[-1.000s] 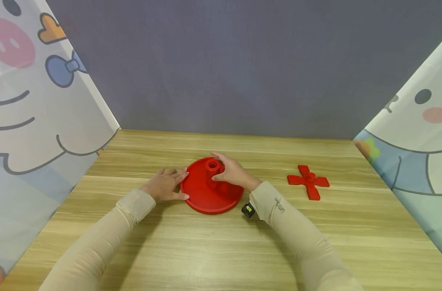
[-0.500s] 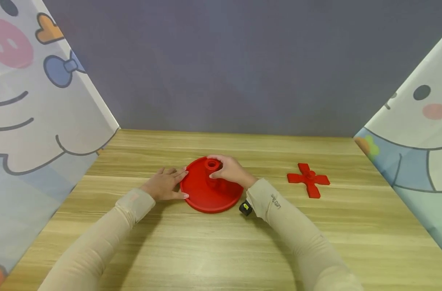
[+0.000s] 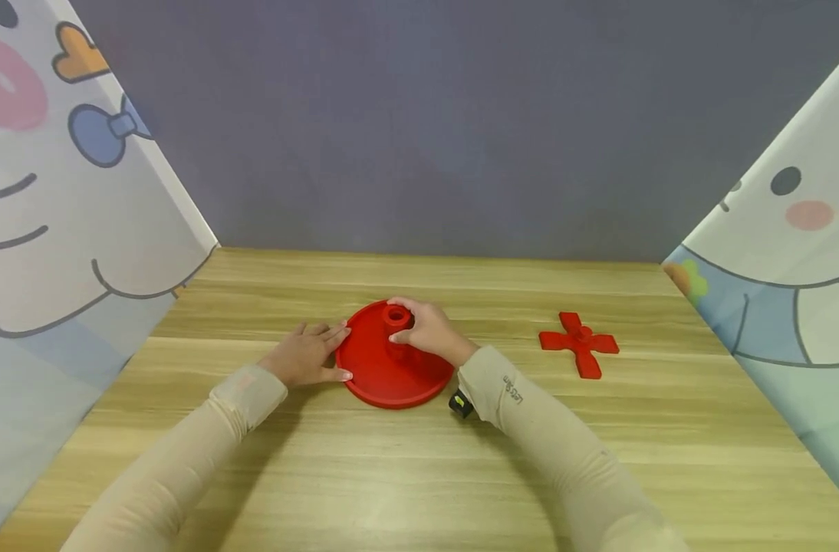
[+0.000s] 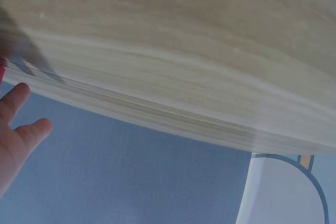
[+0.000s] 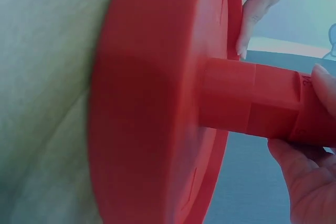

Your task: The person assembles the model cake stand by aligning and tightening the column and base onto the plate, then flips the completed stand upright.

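A round red tray-like base [image 3: 364, 372] with a raised rim lies on the wooden table. From its middle rises a red hollow tube [image 5: 252, 98], upright, its open ring-shaped top showing in the head view. My right hand [image 3: 435, 333] holds this tube near the top, thumb on the near side and fingers curled behind. In the right wrist view, thumb and fingers of the right hand [image 5: 310, 182] lie against both sides of the tube. My left hand [image 3: 304, 356] rests at the base's left rim, fingers spread and fairly straight. The left wrist view catches only some fingers [image 4: 31, 132].
A flat red cross-shaped piece [image 3: 580, 343] with a small round knob in its middle lies on the table [image 3: 392, 475] to the right. A dark grey panel [image 3: 419, 130] stands behind the table, with cartoon-printed cloths [image 3: 102, 230] at both sides.
The right hand's fingers have closed in around the tube's top, from a wider spread. The left hand keeps its place at the rim. The head view has shifted slightly.
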`<act>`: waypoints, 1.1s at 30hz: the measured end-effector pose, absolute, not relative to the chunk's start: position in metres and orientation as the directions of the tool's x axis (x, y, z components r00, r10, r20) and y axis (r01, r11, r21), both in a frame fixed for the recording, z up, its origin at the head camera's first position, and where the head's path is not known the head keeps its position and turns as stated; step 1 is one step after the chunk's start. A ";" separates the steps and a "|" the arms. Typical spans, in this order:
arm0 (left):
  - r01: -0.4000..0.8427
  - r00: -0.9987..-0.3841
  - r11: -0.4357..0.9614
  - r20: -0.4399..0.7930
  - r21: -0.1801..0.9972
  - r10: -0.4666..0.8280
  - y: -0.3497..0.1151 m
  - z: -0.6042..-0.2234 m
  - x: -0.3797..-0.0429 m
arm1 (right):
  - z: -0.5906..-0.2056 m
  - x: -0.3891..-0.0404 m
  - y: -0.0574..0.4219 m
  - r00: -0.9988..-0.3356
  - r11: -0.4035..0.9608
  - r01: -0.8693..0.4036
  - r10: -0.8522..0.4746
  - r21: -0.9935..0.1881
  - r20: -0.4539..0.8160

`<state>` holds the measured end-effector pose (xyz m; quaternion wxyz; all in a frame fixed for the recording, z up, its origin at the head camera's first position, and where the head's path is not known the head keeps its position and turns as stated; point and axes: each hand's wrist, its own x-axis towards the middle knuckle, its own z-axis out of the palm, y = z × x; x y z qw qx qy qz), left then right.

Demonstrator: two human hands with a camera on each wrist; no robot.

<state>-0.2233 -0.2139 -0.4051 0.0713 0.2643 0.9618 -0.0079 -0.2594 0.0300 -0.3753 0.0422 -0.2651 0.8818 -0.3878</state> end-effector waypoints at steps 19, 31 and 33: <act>0.524 -0.837 0.849 -0.147 0.062 0.527 -0.209 -0.403 -0.228 | -0.358 -0.255 0.059 -0.835 0.612 -0.404 -0.550 -0.680 0.001; 0.517 -0.844 0.855 -0.146 0.037 0.516 -0.215 -0.399 -0.223 | -0.365 -0.258 0.092 -0.857 0.507 -0.372 -0.508 -0.778 0.079; 0.515 -0.844 0.856 -0.143 0.052 0.517 -0.216 -0.399 -0.221 | -0.368 -0.258 0.097 -0.861 0.507 -0.375 -0.501 -0.776 0.088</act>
